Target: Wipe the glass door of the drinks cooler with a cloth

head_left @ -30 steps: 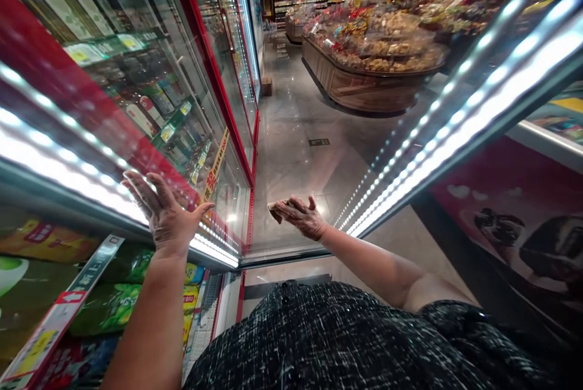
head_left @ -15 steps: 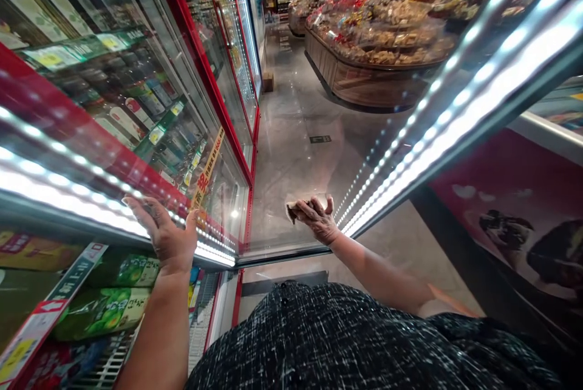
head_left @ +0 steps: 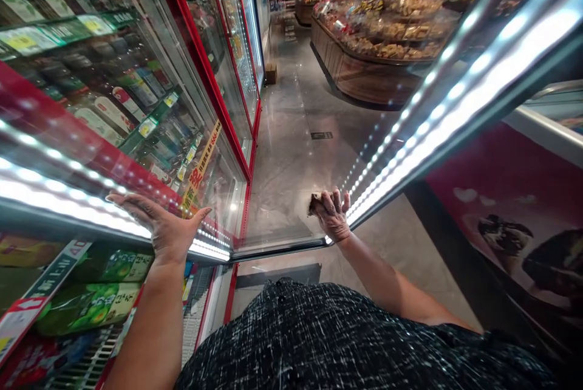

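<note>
My right hand [head_left: 334,215] presses a crumpled, dark and whitish rag [head_left: 314,205] against the clear glass pane [head_left: 273,220], near its lower right corner. Its fingers bend over the rag, which is partly hidden beneath them. Over on the left, my left hand [head_left: 170,226] is open, thumb stretched out to the right and fingers pointing left. It lies by the bright left light strip [head_left: 82,205]; whether the palm touches the strip or the glass cannot be made out. Another light strip [head_left: 437,129] runs up the pane's right side.
Green packages [head_left: 98,305] lie on wire shelving at lower left. Red-framed cooler doors [head_left: 200,50] with bottles behind them stand on the left. Beyond the glass are a floor aisle [head_left: 291,153] and a wooden display stand [head_left: 364,74]. A pink chest-like unit [head_left: 483,183] stands at right.
My right hand has slid right across the glass with the rag, closer to the right light strip. My left hand has shifted slightly left, its thumb now stretched farther out.
</note>
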Available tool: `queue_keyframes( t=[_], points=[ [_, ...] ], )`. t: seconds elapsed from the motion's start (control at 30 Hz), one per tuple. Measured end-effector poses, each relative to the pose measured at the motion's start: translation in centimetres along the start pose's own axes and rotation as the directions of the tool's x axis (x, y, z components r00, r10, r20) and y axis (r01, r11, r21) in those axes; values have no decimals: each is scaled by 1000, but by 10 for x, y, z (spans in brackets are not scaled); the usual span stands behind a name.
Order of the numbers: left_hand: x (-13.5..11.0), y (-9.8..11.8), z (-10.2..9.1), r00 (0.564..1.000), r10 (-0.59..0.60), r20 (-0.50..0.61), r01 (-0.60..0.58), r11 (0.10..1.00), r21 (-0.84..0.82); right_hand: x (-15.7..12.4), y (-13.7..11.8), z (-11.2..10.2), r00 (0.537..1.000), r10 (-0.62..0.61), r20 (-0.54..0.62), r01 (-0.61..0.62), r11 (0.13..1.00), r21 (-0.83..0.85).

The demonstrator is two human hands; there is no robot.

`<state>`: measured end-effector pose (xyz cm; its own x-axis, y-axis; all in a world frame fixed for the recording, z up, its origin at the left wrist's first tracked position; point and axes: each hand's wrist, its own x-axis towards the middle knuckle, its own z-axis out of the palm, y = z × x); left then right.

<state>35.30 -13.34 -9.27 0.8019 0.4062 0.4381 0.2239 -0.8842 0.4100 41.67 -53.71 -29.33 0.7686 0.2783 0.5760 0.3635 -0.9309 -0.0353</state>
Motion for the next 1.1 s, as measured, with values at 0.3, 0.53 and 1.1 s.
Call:
queue_keyframes(
  t=[0.3,0.53,1.1],
  points=[
    [3,9,2,998,-68,1,68,998,12,-3,27,3,978,129,-164,-144,986,-83],
    [3,11,5,996,-88,-3,88,996,8,15,48,-2,938,284,-198,-304,949,-79],
    [13,8,17,975,-219,-34,219,976,-22,57,107,-44,917,164,-363,-232,961,-152]
  ],
)
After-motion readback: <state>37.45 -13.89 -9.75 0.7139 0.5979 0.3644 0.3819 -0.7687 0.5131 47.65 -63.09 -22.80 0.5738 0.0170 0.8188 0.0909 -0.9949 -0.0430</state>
